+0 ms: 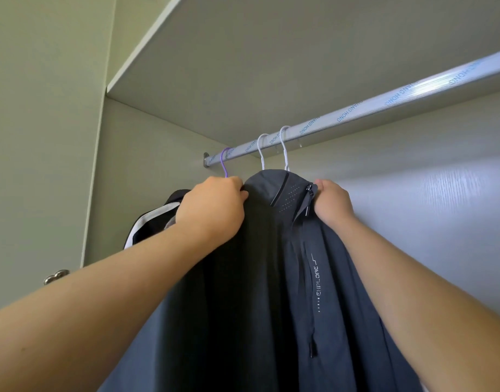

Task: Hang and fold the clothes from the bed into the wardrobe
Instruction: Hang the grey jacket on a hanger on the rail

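Two hands of ours are raised to the neck of a dark grey jacket [257, 278], which hangs inside the wardrobe from the rail [356, 111]. Our left hand [212, 205] is curled around the fabric at the jacket's left shoulder, knuckles toward us. Our right hand [332, 200] is clamped on the collar edge just beside the top of the zip, fingers folded over the cloth. The jacket falls straight down between our forearms. Pale lettering runs down its front beside the zip, and a zip pull [312, 349] dangles lower on the same side.

Above the collar two white hanger hooks [262, 151] sit over the rail close together. We cannot tell which of them carries the jacket. A purple hanger hook [224, 162] hangs just to their left, near the bracket where the rail meets the side panel, and its lower end disappears behind our left hand. Beneath it, partly hidden by our left wrist, hangs a black garment with a white stripe [155, 219].

The rail is silvery with blue lettering repeated along it. A pale shelf [243, 66] runs directly above it. On the left side panel, a small metal fitting [56, 276] shows.
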Demonstrator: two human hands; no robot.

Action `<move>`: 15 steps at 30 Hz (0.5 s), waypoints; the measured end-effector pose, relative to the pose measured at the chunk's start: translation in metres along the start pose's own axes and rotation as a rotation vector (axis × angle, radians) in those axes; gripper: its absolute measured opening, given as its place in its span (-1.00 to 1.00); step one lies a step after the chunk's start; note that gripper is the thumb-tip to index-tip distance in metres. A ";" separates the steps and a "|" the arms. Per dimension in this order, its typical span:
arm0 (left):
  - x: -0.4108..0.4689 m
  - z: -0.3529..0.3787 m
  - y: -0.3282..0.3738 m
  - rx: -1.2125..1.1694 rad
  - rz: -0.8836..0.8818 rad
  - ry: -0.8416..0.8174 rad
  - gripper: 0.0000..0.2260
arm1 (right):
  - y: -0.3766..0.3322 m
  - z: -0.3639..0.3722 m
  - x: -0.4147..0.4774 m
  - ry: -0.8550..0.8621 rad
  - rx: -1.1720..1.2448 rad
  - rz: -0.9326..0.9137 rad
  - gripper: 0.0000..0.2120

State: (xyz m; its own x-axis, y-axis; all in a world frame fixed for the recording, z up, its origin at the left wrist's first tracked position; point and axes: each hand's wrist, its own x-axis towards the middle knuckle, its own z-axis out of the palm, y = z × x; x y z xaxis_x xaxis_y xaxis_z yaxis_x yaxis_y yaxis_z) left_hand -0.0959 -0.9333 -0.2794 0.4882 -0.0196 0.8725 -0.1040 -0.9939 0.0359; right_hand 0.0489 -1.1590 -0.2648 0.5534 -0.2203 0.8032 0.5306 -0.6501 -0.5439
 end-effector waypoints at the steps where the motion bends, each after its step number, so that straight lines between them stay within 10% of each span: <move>1: -0.001 -0.001 0.001 -0.005 -0.006 -0.001 -0.74 | -0.003 -0.001 -0.001 -0.015 -0.016 0.004 -0.68; 7: -0.007 -0.010 0.000 -0.053 -0.033 -0.035 -0.75 | -0.015 -0.001 -0.011 -0.024 0.064 0.063 -0.74; 15: -0.041 -0.025 0.034 -0.160 0.372 0.287 -0.89 | -0.017 -0.032 -0.057 0.324 0.416 0.191 -0.77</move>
State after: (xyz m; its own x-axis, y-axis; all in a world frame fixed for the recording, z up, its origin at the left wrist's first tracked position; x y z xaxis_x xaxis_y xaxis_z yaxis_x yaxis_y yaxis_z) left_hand -0.1411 -0.9634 -0.3021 0.1371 -0.3171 0.9384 -0.3688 -0.8956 -0.2488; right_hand -0.0121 -1.1588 -0.2936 0.4739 -0.5607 0.6790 0.6852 -0.2495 -0.6842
